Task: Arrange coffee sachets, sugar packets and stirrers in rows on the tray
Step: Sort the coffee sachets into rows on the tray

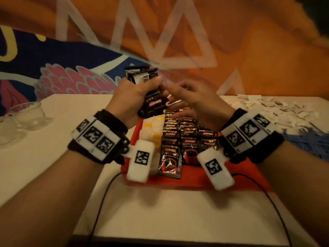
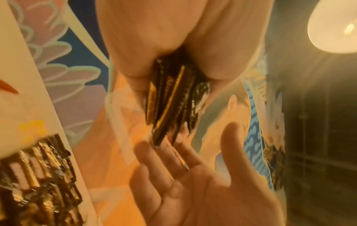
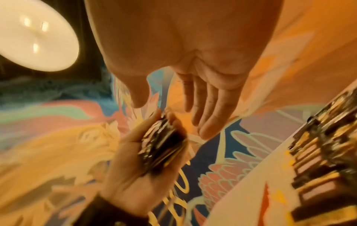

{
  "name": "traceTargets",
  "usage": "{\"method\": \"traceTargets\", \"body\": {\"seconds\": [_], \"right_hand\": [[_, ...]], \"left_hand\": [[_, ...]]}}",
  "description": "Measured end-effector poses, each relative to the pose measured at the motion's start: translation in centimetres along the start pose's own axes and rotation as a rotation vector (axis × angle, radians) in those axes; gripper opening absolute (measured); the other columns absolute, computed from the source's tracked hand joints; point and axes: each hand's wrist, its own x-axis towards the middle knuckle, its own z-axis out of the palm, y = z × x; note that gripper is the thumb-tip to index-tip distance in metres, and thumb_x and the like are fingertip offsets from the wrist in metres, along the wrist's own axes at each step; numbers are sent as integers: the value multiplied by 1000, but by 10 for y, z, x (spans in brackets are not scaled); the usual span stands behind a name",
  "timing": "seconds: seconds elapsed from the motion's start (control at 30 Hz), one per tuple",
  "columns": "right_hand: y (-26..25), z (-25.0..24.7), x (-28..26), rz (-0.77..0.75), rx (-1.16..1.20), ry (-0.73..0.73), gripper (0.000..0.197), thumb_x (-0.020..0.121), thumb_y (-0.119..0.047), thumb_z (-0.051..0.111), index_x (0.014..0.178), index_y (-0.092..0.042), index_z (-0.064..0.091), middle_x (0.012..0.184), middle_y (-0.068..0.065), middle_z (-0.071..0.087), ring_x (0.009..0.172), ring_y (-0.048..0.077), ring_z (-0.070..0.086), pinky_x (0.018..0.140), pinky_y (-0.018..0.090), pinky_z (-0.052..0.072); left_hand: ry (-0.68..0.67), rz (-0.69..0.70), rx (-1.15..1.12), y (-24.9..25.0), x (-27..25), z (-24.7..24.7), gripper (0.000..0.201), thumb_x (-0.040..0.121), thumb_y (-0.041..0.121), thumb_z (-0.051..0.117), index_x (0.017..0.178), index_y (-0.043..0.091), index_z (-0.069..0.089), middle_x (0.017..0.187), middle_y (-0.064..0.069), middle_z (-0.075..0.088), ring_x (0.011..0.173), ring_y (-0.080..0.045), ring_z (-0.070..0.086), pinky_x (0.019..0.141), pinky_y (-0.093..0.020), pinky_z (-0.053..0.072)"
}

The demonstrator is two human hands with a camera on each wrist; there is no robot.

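Forearms and wrist bands with black-and-white marker tags fill the lower corners of the head view, cables trailing down to the bottom edge. Left hand [image 1: 132, 97], centre frame, grips a held stack of coffee sachets [image 1: 147, 91], fingers and thumb curled round it, stack upright and fanned a bit at the top, raised above the tray. Left wrist view shows the same stack [image 2: 170, 104] edge-on, squeezed between thumb and fingers. Right hand [image 1: 194, 100] just right of it, fingers relaxed and nearly straight, holding nothing; fingertips [image 2: 154, 151] sit right at the stack's lower edge, contact can't be confirmed through the blur. Right wrist view: right palm [image 3: 208, 85] spread flat, left hand [image 3: 135, 171] below it with the stack [image 3: 164, 145]. Under both hands, red tray [image 1: 195, 177], centre-lower frame, on the white table [image 1: 160, 211]. Laid coffee sachets [image 1: 181, 141] sit on it in overlapping rows running away from the camera, black packs with red and gold print. Yellow-and-white sugar packets [image 1: 151, 132] lie along the tray's left side, partly hidden by the left wrist. Right of frame, off the tray: loose pile of white packets [image 1: 277, 109] on the table, blue stirrers [image 1: 309, 141] heaped below it near the right edge. Left edge: two clear glass cups [image 1: 26, 114] on the table. Behind, orange and blue patterned fabric across the upper frame.
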Motion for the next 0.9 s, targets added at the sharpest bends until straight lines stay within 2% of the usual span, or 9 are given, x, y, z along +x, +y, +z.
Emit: {"method": "traceTargets", "body": {"seconds": [0.13, 0.2, 0.37, 0.47, 0.53, 0.6, 0.7, 0.77, 0.9], "right_hand": [[-1, 0, 9, 10, 247, 30, 30, 90, -21, 68, 107, -10, 45, 101, 9, 67, 85, 21, 71, 74, 42, 59], [1, -6, 15, 26, 294, 21, 30, 92, -21, 66, 112, -8, 47, 104, 10, 66, 92, 28, 69, 79, 48, 57], [4, -15, 23, -41, 330, 1, 26, 100, -14, 52, 124, -4, 54, 100, 10, 65, 84, 22, 64, 54, 27, 50], [6, -20, 28, -62, 397, 72, 15, 101, -11, 49, 113, -7, 57, 100, 8, 66, 86, 21, 65, 56, 26, 51], [8, -24, 29, -54, 401, 66, 20, 100, -12, 50, 118, -6, 57, 104, 9, 67, 91, 22, 67, 59, 27, 53], [9, -29, 28, -21, 304, 47, 27, 97, -15, 57, 123, -7, 55, 109, 9, 67, 95, 23, 68, 60, 30, 56], [9, -39, 26, -73, -171, 173, 37, 81, -34, 78, 104, -14, 58, 105, 7, 69, 93, 24, 69, 73, 42, 59], [8, -44, 24, -169, -376, 286, 44, 69, -43, 84, 94, -18, 58, 96, 2, 69, 88, 20, 67, 75, 41, 57], [9, -47, 25, -256, -222, 226, 32, 74, -27, 84, 98, -21, 64, 98, 1, 69, 90, 19, 67, 72, 35, 56]], "left_hand": [[-6, 54, -203, -8, 26, 23, 12, 95, 15, 62, 96, 3, 65, 84, -8, 68, 79, -24, 68, 77, -45, 60], [1, 54, -279, -9, 36, 34, 12, 92, 15, 65, 95, 4, 67, 83, -8, 68, 80, -26, 67, 84, -48, 57], [-77, 20, -288, -12, 51, 53, 21, 80, 31, 68, 77, 13, 78, 81, -5, 70, 75, -20, 68, 71, -34, 57], [-160, -32, -332, -17, 51, 60, 45, 86, 46, 56, 105, 8, 72, 96, -6, 67, 78, -19, 63, 49, -25, 48], [-175, -43, -393, -23, 49, 61, 45, 93, 41, 51, 119, 7, 64, 101, -5, 66, 82, -18, 62, 41, -21, 39], [-114, -49, -391, -30, 50, 59, 35, 96, 33, 52, 116, 7, 66, 102, -7, 69, 88, -21, 66, 52, -27, 48], [-16, -5, -374, -40, 46, 53, 38, 95, 24, 59, 122, -2, 62, 107, -16, 69, 99, -29, 69, 79, -40, 57], [-7, 34, -366, -43, 41, 50, 41, 91, 20, 63, 123, -6, 60, 107, -18, 69, 98, -30, 69, 81, -39, 57], [-25, 54, -349, -42, 36, 46, 41, 83, 19, 66, 119, -2, 64, 106, -20, 71, 92, -31, 72, 73, -37, 59]]}}
